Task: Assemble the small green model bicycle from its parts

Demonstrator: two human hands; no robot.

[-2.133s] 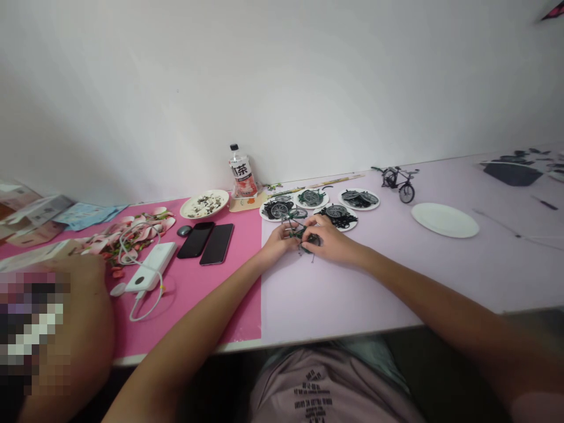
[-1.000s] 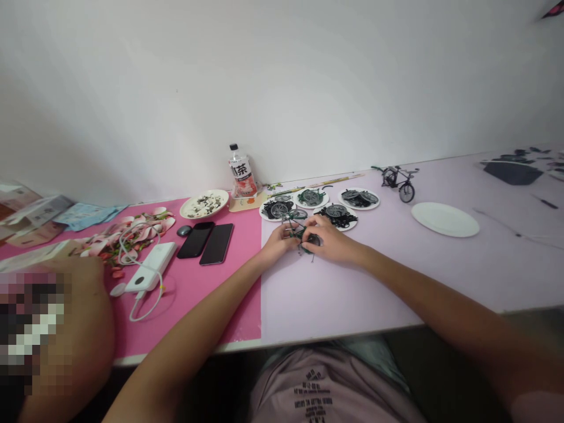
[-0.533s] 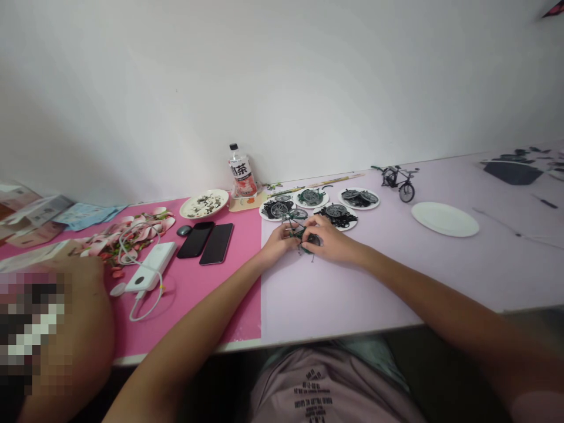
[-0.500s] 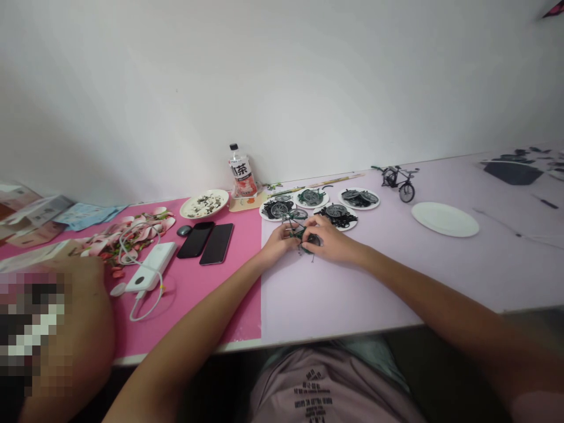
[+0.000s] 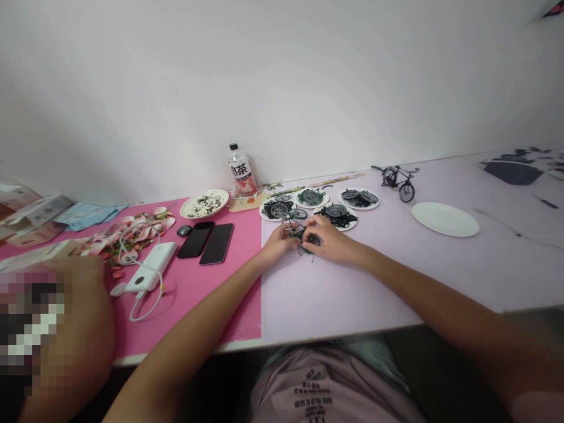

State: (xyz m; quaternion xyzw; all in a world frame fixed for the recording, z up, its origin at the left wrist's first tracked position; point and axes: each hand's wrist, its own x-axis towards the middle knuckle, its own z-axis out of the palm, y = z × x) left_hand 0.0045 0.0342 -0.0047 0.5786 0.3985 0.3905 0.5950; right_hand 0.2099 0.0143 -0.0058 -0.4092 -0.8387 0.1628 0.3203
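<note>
Both my hands grip a small dark green model bicycle (image 5: 314, 239) just above the table's lilac part. My left hand (image 5: 280, 244) pinches it from the left, and my right hand (image 5: 329, 239) has its fingers on the wheel side. Thin rods of the model stick out below the fingers; much of its frame is hidden by them. Right behind my hands are white plates with black and green model parts, among them a plate with a grey spoked wheel (image 5: 336, 210) and a plate with green parts (image 5: 311, 198). A finished-looking model bicycle (image 5: 398, 181) stands farther right.
A white plate (image 5: 445, 220) lies at right. On the pink part are two phones (image 5: 217, 244), a white power bank (image 5: 151, 267) with cable, pink petals, a plate of small pieces (image 5: 204, 204) and a drink bottle (image 5: 242, 173). Another person's arm (image 5: 83, 317) rests at far left.
</note>
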